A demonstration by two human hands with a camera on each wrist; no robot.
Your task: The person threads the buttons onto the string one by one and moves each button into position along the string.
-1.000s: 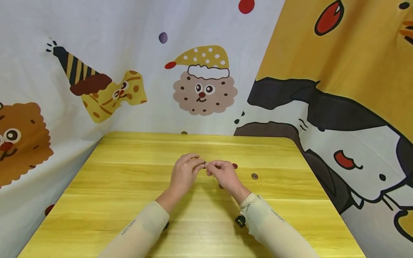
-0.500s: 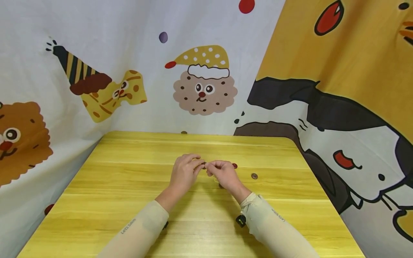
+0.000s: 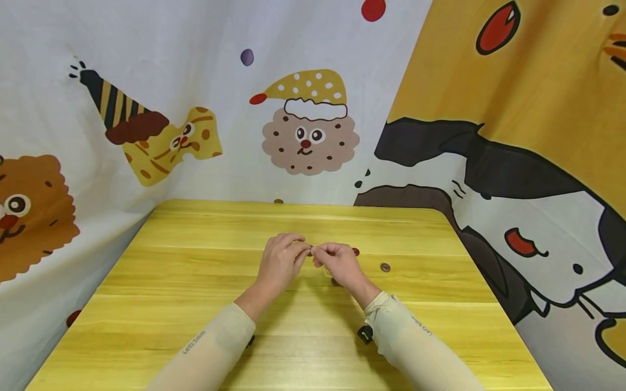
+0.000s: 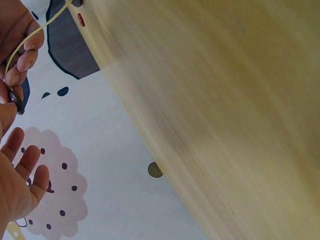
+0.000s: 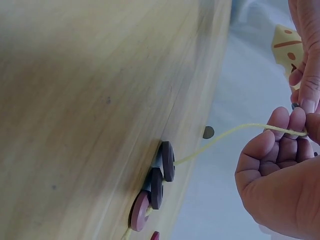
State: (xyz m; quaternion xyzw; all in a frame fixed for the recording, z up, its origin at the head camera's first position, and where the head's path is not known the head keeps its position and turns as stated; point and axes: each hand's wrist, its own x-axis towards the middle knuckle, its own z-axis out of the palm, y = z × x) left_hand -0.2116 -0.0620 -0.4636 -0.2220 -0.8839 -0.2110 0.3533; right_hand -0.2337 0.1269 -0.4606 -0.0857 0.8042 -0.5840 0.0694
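My left hand (image 3: 280, 260) pinches a small dark button (image 4: 16, 102) between thumb and finger, its other fingers spread, as the left wrist view shows. Right against it, my right hand (image 3: 339, 265) pinches a thin yellow cord (image 5: 240, 126) near the button. Whether the cord's tip is in a buttonhole is hidden by the fingertips. From my right hand the cord runs down to a row of threaded buttons, two dark ones (image 5: 168, 161) and a reddish-brown one (image 5: 140, 211), standing on edge on the table. In the head view, my right wrist mostly hides that row.
On the wooden table (image 3: 195, 304), a red button (image 3: 356, 252) lies just beyond my right hand. A brown button (image 3: 386, 267) lies farther right. A cartoon-printed cloth (image 3: 215, 65) hangs behind the table's far edge.
Both hands stay almost in place, fingertips together. The button between them shifts or turns very slightly; the loose buttons on the table stay put.
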